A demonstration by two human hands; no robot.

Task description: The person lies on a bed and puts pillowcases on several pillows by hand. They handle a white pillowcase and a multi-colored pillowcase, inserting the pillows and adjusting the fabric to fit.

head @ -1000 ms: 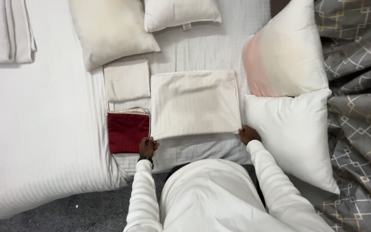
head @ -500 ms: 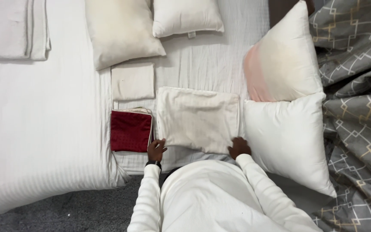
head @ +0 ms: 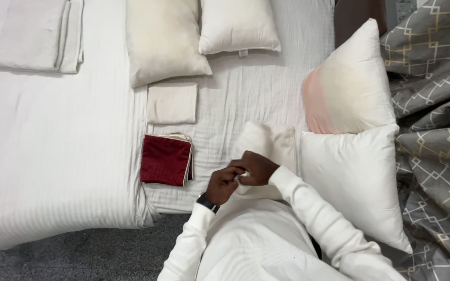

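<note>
Hard to read: the near end of the cream pillowcase (head: 269,148) is bunched up under both hands, so its lower edge and opening are hidden; the person's white sleeves and torso cover the bed's near edge below it. Can't tell how much fabric each hand has. Left hand (head: 224,184) and right hand (head: 256,167) meet at the bunched corner, fingers curled tight, both pinching the pillowcase fabric between them; a dark watch sits on the left wrist. The rest of the pillowcase lies rumpled on the bed (head: 246,99), running away from the hands toward the headboard side, its right edge just beside the white pillow (head: 355,182). Red folded cloth (head: 166,160) lies left of the hands, near but not touching. Small cream folded cloth (head: 172,103) is just beyond the red one. Pink-tinged pillow (head: 347,86) leans above the white pillow, touching it. Two more pillows at the top: beige (head: 162,39), white (head: 238,26), top edges cut off by the frame. Folded white sheets (head: 40,34) top left, cut off too. Grey patterned duvet (head: 438,130) runs off the right edge.
</note>
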